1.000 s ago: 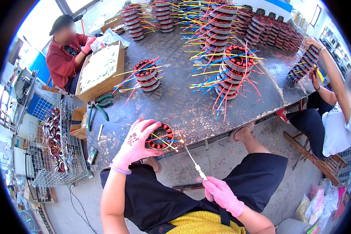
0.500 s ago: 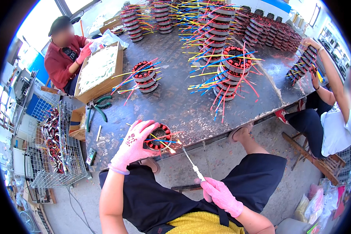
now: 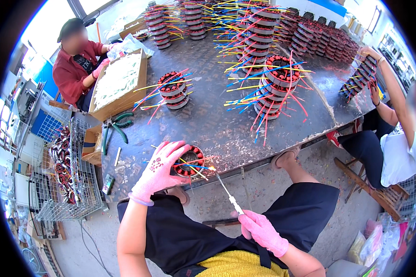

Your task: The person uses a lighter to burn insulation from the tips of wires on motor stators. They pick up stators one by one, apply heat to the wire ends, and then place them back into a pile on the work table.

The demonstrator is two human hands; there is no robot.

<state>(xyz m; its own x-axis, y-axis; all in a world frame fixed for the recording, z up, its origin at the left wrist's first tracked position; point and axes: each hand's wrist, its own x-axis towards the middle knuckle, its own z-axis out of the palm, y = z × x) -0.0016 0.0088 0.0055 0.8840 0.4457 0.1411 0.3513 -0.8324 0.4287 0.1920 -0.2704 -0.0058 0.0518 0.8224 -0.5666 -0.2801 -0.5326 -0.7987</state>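
My left hand, in a pink glove, grips a motor stator with red windings at the table's near edge. Its fingers wrap over the ring's left side and hide part of it. Blue and yellow wires stick out of the ring to the right. My right hand, also gloved in pink, is closed around a slim white-handled rod tool above my lap. The tool's thin metal shaft points up and left. At its tip a small orange flame or glow meets the blue wire's end.
Stacked stators with long coloured wires stand across the table. Green-handled pliers and an open carton lie at left, near a wire basket. One co-worker sits at far left, another at right, handling a stator stack.
A bright glow at the yellow wire's end is gone; the one at the blue wire's end remains. My hands have barely moved. The left co-worker's hand has lowered slightly.
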